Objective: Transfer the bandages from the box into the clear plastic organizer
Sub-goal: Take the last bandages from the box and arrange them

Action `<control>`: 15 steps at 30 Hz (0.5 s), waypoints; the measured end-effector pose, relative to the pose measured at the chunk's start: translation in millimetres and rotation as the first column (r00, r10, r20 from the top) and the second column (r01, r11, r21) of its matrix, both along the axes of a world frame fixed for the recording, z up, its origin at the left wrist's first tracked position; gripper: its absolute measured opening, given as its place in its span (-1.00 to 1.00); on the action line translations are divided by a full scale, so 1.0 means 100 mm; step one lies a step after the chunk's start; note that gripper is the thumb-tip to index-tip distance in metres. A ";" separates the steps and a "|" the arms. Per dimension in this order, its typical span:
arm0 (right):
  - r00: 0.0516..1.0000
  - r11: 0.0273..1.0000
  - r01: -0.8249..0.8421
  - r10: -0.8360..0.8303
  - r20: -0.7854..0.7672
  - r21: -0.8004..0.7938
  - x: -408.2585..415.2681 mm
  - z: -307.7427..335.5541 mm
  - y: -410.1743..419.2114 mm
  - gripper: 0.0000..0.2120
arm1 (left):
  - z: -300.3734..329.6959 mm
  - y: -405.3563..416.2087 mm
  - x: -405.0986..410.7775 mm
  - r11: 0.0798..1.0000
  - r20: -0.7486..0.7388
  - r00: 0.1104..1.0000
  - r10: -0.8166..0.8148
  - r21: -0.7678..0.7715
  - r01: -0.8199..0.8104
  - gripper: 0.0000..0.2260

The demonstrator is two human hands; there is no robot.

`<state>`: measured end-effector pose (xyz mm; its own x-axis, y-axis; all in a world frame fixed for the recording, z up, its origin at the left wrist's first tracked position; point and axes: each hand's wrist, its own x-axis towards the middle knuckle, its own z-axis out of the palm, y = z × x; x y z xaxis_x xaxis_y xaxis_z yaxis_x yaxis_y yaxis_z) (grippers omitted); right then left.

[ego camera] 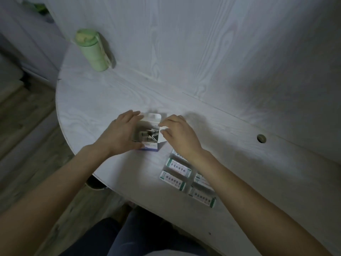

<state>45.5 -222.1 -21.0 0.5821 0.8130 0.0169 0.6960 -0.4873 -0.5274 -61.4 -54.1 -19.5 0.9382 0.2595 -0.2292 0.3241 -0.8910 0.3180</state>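
Left hand [120, 134] grip wraps the box [147, 133] from 9 o'clock; right hand [178, 134] pinches its flap at 3. Box upright at bench [203, 111] centre, mouth up, bandages [149, 134] inside. Organizer [186, 179] at 5, long axis 10-to-4.

Pale, matt wood-grain laminate desk [184, 80]; small white cardboard box [150, 133], matt; green matt plastic bottle [92, 50]; clear, faintly glossy plastic organizer [186, 177].

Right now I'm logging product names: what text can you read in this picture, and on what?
No text can be read here.
Box: print on its blue-and-white front, too blurred and dark to read.
Bandages in the clear plastic organizer: dark characters between green ends, too small and blurred.
Green bottle: no label visible.
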 end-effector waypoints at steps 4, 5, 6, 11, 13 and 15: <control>0.995 0.990 -0.030 0.044 0.095 -0.140 -0.03 -0.07 0.29 -0.72 | -0.12 0.21 -0.10 0.998 0.006 0.998 -0.058 0.023 0.058 -0.24; 0.992 0.982 -0.026 0.048 0.114 -0.187 -0.03 -0.08 0.32 -0.70 | -0.13 0.22 -0.09 0.998 0.064 0.996 -0.063 0.015 0.062 -0.29; 0.991 0.974 -0.026 0.055 0.126 -0.225 -0.04 -0.07 0.35 -0.69 | -0.13 0.22 -0.09 0.998 0.112 0.992 -0.062 0.000 0.063 -0.34; 0.983 0.937 -0.068 0.121 0.135 -0.343 -0.04 -0.05 0.50 -0.68 | -0.16 0.28 -0.06 0.997 0.044 0.996 -0.081 -0.001 0.081 -0.38; 0.981 0.919 -0.066 0.132 0.144 -0.389 -0.05 -0.07 0.54 -0.69 | -0.18 0.29 -0.05 0.996 0.012 0.996 -0.092 0.012 0.092 -0.40; 0.981 0.903 -0.068 0.137 0.136 -0.425 -0.06 -0.10 0.60 -0.73 | -0.19 0.31 -0.05 0.994 -0.013 0.995 -0.104 0.025 0.104 -0.43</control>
<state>39.0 -162.2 -31.0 0.5131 0.8208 -0.2509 0.8113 -0.5592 -0.1705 -66.4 -23.5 -39.0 0.9577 0.1664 -0.2346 0.2327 -0.9278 0.2917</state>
